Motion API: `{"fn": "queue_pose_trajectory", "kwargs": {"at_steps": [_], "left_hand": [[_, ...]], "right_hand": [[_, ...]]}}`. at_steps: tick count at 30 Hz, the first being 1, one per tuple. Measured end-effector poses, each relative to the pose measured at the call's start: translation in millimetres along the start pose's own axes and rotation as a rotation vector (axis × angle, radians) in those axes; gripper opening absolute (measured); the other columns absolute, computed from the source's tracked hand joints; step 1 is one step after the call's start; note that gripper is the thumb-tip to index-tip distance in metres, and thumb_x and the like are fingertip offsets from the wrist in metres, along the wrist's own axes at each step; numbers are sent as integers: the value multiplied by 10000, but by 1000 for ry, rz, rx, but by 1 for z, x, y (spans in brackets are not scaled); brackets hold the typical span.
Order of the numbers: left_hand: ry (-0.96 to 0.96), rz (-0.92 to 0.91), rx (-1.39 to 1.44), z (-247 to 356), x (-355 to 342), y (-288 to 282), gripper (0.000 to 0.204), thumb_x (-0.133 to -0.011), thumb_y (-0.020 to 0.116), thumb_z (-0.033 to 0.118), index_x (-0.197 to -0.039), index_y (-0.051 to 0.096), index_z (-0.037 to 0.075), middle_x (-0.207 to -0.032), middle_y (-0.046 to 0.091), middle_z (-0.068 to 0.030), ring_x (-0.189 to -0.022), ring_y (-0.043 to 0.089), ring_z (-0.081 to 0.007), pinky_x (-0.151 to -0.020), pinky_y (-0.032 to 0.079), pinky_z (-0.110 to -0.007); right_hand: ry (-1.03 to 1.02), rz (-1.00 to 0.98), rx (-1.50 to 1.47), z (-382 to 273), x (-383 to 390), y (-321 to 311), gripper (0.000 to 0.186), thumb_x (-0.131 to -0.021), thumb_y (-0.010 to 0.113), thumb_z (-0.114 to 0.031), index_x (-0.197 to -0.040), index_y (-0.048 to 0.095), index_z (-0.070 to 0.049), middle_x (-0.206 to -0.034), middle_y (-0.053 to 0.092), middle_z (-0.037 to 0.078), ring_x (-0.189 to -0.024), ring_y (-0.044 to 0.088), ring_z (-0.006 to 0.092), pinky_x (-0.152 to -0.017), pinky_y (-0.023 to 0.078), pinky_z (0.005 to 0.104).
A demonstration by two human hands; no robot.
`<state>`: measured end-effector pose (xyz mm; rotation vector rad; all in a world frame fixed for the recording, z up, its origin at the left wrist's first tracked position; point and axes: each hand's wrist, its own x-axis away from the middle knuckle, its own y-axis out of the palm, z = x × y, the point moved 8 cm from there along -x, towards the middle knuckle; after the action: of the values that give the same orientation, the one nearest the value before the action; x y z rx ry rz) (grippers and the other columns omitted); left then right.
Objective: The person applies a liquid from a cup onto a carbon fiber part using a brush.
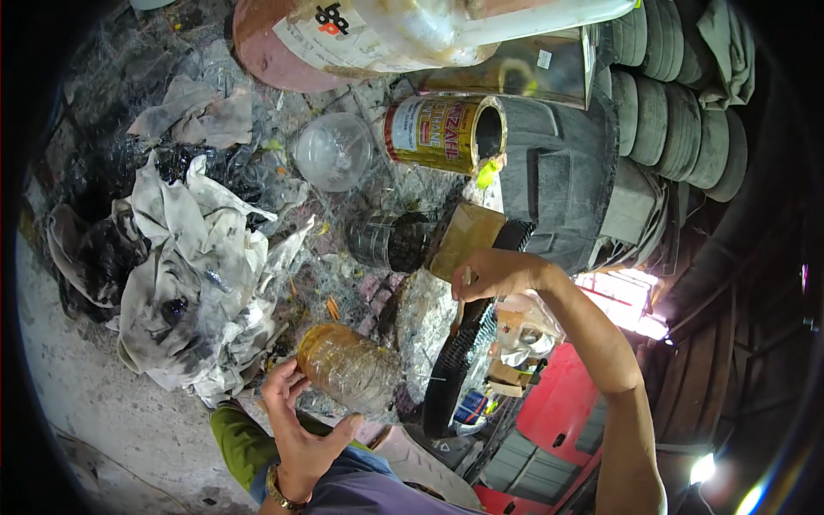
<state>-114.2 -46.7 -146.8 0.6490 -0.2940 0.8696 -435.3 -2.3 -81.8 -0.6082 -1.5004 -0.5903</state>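
Observation:
My left hand [300,429], with a watch on its wrist, has its thumb and fingers spread. Its fingertips are at the side of an amber container wrapped in clear film [348,369]; I cannot tell whether they touch. My right hand [493,275] pinches a thin, light-brown stick-like piece [457,316], whose kind I cannot make out. Just beneath that hand runs a curved black band with a glossy woven pattern [463,360], partly hidden by my fingers. A tan block [466,240] and a dark ribbed clear cup [390,240] are close by.
Crumpled stained white cloths [197,283] lie at the left. A clear plastic tub [335,152], a yellow tin [442,135] and a large pinkish container [283,51] stand farther off. Stacked grey discs [678,120] are at the far right, a red panel [554,395] below.

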Motion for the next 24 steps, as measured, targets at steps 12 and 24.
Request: {"fn": "queue_pose_trajectory", "kwargs": {"at_steps": [12, 24], "left_hand": [[9, 2, -32, 9, -3, -1, 940, -624, 890, 152, -1362, 324, 15, -1285, 426, -151, -1170, 508, -263, -983, 451, -407], [-28, -153, -172, 87, -12, 17, 822, -694, 821, 116, -1350, 338, 7, -1248, 479, -136, -1128, 506, -228, -975, 419, -369]], "right_hand": [[-21, 179, -39, 18, 24, -69, 220, -835, 710, -190, -936, 721, 4, -919, 718, 84, -871, 650, 141, -797, 503, 297], [-214, 1653, -641, 66, 225, 7, 256, -894, 678, -239, -913, 722, 12, -730, 634, 39, -608, 539, 111, -549, 433, 310]]}}
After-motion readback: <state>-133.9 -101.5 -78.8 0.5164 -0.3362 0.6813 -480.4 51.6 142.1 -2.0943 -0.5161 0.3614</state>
